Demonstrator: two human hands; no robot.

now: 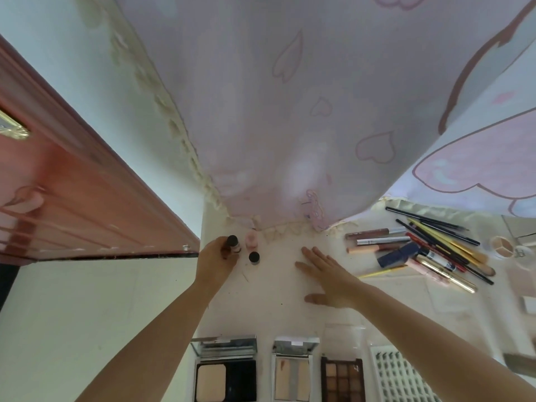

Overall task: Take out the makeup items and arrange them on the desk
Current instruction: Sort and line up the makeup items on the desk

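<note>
Left hand (pixel 216 258) reaches to the far left edge of the bench (pixel 278 303); fingers curl round a small bottle with a black cap (pixel 232 243), held upright at the bench surface. Whether its base touches the bench, cannot tell. Just beside it to the right stands a pink bottle (pixel 251 238), upright, close to the lace hem of the curtain (pixel 304 111). In front of the pink bottle, a small black-lidded jar (pixel 254 257) sits on the bench, apart from both.

Right hand (pixel 327 271) lies flat, palm down, fingers straight and together, thumb out to the near side, on bare bench at centre. It holds nothing.

Right of that hand: a loose heap of pencils, brushes and tubes (pixel 420 250), crossing one another at mixed angles. Beyond the heap, a small round compact (pixel 503 246) with divided pans.

Near edge of bench, in a row left to right: an open powder compact (pixel 225 369), an open pale palette (pixel 293 372), a brown eyeshadow palette (pixel 342 381), a tray of false lashes (pixel 400 375).

A reddish wooden door (pixel 72 184) fills the left of the view.
</note>
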